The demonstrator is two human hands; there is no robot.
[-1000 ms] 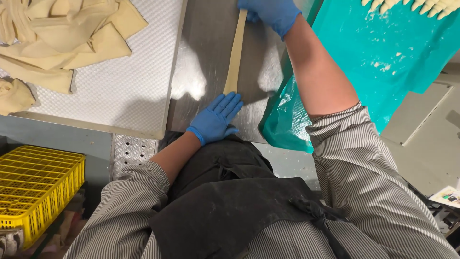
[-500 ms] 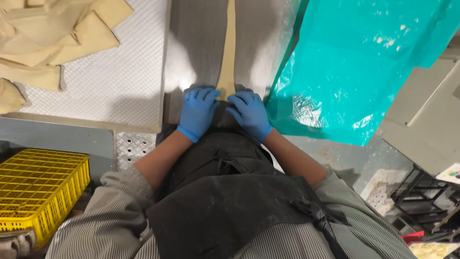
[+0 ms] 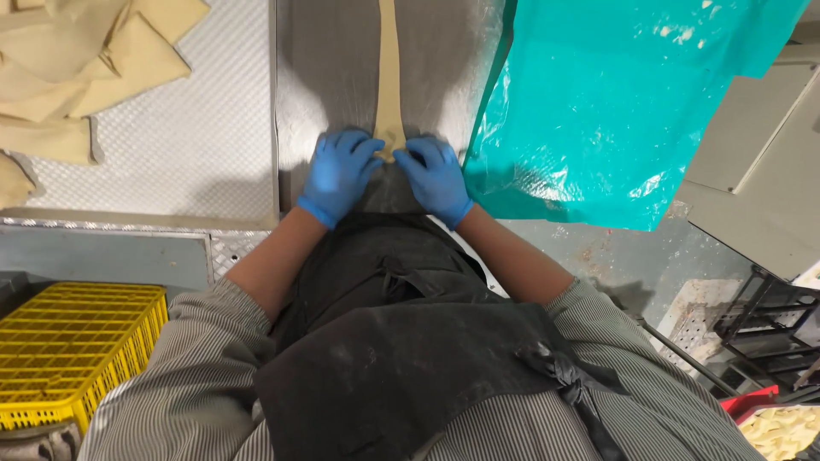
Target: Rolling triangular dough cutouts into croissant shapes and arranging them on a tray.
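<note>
A long, narrow strip of tan dough [image 3: 389, 77] lies lengthwise on a grey metal work surface [image 3: 325, 77]. Both my hands wear blue gloves. My left hand [image 3: 337, 173] and my right hand [image 3: 436, 177] rest side by side at the strip's near end, fingertips pinching the end of the dough between them. The strip runs away from me out of the top of the view.
Folded tan dough sheets [image 3: 77, 68] lie on a textured metal tray [image 3: 196, 128] at the left. A teal plastic sheet [image 3: 615, 102] hangs at the right. A yellow plastic crate [image 3: 68, 358] sits low left. I wear a dark apron [image 3: 410, 358].
My right hand came back from the far end of the strip to the near end beside my left hand. Both hands have since edged slightly further up the strip's end.
</note>
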